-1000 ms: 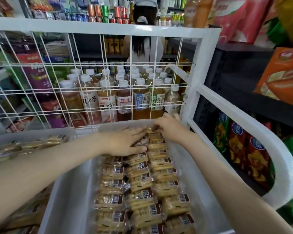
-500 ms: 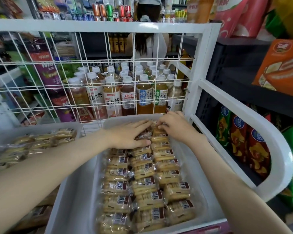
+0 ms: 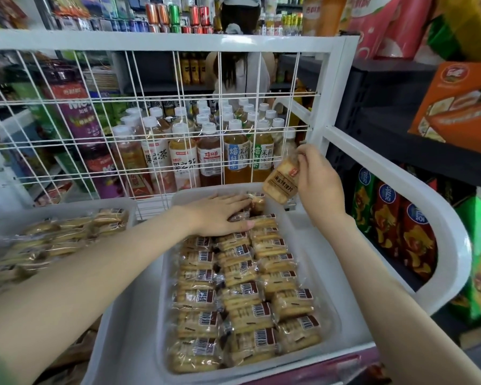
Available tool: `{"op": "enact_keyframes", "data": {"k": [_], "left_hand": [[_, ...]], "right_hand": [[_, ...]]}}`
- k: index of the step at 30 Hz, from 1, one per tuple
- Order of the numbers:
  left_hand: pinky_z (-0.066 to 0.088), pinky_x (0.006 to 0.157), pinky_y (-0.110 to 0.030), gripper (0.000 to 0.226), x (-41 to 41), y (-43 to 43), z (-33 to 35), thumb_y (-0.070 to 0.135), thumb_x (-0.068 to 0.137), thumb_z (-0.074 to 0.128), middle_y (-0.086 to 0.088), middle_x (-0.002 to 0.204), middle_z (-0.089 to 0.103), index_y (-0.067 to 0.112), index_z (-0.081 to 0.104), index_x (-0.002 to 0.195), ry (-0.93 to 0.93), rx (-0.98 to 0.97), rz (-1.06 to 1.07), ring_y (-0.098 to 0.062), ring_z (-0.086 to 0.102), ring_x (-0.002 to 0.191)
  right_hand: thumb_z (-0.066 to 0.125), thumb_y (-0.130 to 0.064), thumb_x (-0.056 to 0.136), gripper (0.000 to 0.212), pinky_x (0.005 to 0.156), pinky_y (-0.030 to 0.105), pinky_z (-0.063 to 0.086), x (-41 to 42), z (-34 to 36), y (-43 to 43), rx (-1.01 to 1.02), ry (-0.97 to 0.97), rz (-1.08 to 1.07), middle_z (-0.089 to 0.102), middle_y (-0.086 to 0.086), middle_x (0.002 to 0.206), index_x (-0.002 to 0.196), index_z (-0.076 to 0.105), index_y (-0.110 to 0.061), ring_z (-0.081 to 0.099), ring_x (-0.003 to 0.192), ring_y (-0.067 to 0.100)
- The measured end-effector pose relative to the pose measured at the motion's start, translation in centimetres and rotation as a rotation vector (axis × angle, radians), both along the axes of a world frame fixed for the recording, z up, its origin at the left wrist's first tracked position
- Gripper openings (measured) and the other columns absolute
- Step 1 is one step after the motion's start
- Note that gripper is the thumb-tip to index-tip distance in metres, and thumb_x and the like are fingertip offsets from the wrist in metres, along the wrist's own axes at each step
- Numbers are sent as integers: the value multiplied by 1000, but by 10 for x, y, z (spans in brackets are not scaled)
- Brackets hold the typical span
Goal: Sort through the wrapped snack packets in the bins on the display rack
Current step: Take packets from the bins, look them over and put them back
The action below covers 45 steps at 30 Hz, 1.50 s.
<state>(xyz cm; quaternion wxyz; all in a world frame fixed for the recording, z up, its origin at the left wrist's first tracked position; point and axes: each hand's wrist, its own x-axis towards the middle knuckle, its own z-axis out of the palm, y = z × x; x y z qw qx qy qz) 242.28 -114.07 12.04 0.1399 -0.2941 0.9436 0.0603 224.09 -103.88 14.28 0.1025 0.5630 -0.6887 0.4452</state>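
A translucent white bin (image 3: 317, 240) on the display rack holds three rows of wrapped biscuit packets (image 3: 245, 293) with barcodes facing up. My left hand (image 3: 220, 215) lies flat with straight fingers on the packets at the bin's far end. My right hand (image 3: 317, 179) is raised above the bin's far right corner and pinches one wrapped snack packet (image 3: 282, 180), tilted with its printed face toward me.
A second bin (image 3: 9, 220) of similar packets sits to the left. A white wire grid (image 3: 161, 120) backs the rack, with tea bottles (image 3: 208, 159) behind it. The rack's white side rail (image 3: 417, 190) curves along the right, beside chip bags (image 3: 395, 220). A person stands beyond the grid.
My right hand has lifted one packet out of the far end of the bin and turned it up. My left hand stays pressed on the far packets.
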Motion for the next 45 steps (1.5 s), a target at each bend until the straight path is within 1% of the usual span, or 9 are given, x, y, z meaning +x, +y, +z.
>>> {"op": "enact_keyframes", "data": {"k": [11, 15, 18, 21, 27, 31, 34, 38, 45], "left_hand": [[-1, 118, -33, 66, 9, 32, 8, 62, 97, 18, 1, 162, -3, 29, 7, 154, 98, -131, 67, -17, 0, 150], [24, 116, -39, 58, 22, 62, 14, 56, 98, 30, 0, 160, 20, 32, 26, 151, 216, -208, 184, -21, 26, 145], [50, 95, -34, 39, 32, 109, 24, 38, 102, 39, -1, 134, 58, 25, 53, 136, 488, -100, 281, -15, 62, 104], [46, 60, -28, 39, 41, 183, 29, 42, 101, 38, 2, 77, 66, 20, 64, 120, 736, -13, 420, -10, 55, 59], [44, 82, -9, 15, 66, 305, -3, 21, 91, 65, 23, 98, 68, 31, 70, 101, 1185, 279, 545, 13, 60, 91], [56, 86, -36, 14, 85, 342, -39, 15, 89, 67, 3, 98, 73, 22, 71, 100, 1382, 551, 811, -15, 69, 97], [58, 69, -28, 8, 88, 364, -49, 14, 91, 64, -9, 96, 74, 12, 69, 97, 1460, 805, 966, -22, 71, 89], [56, 71, -22, 14, 98, 374, -60, 15, 86, 71, 1, 96, 73, 19, 67, 99, 1384, 717, 987, -11, 71, 88], [49, 60, -11, 23, 129, 366, -81, 17, 86, 72, 2, 97, 68, 16, 62, 106, 1318, 524, 1063, -3, 66, 81]], "right_hand": [[42, -14, 100, 28, 59, 16, 45, 12, -6, 65, -51, -312, -170, 56, -12, 87, 124, 56, -17, 54, 71, 0], [45, -13, 99, 21, 56, 8, 42, 20, -6, 97, -62, -379, -130, 57, -11, 83, 114, 60, -15, 54, 71, 0], [45, -14, 99, 15, 54, 13, 46, 30, -9, 130, -53, -435, -70, 59, -11, 78, 102, 57, -22, 56, 68, 2], [44, -16, 99, 14, 54, 28, 48, 44, -21, 169, -31, -504, -7, 63, -3, 81, 99, 56, -24, 59, 69, 13], [45, -18, 100, 10, 43, 17, 33, 69, -57, 247, 66, -550, 78, 55, -5, 68, 98, 55, -17, 47, 49, 4], [47, -20, 100, 8, 58, 23, 45, 95, -79, 280, 132, -647, 105, 58, -11, 75, 95, 52, -19, 56, 65, 4], [45, -18, 101, 8, 57, 14, 44, 110, -92, 286, 117, -666, 83, 55, -13, 77, 98, 52, -13, 54, 67, 0], [42, -18, 102, 11, 54, 13, 40, 129, -103, 284, 124, -681, 102, 57, -7, 75, 94, 48, -13, 54, 67, 6], [42, -13, 102, 28, 93, 20, 49, 155, -124, 282, 239, -847, 366, 60, -9, 120, 123, 49, -28, 56, 113, 5]]}}
